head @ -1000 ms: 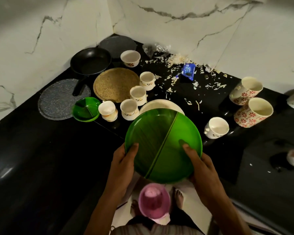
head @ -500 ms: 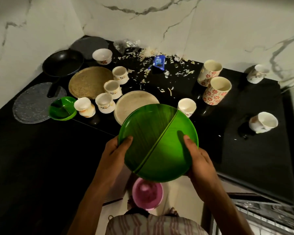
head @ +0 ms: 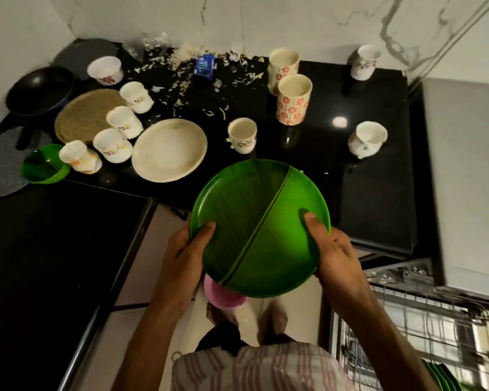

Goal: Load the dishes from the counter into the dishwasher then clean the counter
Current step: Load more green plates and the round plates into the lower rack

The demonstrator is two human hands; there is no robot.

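A large green plate (head: 254, 221) with a diagonal ridge is held in the air in front of the black counter (head: 373, 193). My left hand (head: 185, 255) grips its left rim, my right hand (head: 333, 252) grips its right rim, thumbs on top. The open dishwasher rack (head: 424, 328) shows at the lower right, with green plates (head: 443, 376) standing in it. On the counter remain a cream plate (head: 170, 149), several white cups such as the white cup (head: 242, 134), two floral mugs (head: 293, 98) and a small green bowl (head: 44, 165).
A black pan (head: 38, 90), a woven mat (head: 88, 115) and grey round mats lie at the left. Food scraps and a blue wrapper (head: 205, 66) litter the back of the counter. A pink bucket (head: 223, 294) stands on the floor under the plate.
The view has swung right and the green plate has come right and off the counter edge, toward the dishwasher rack now visible. Both hands keep their grip.
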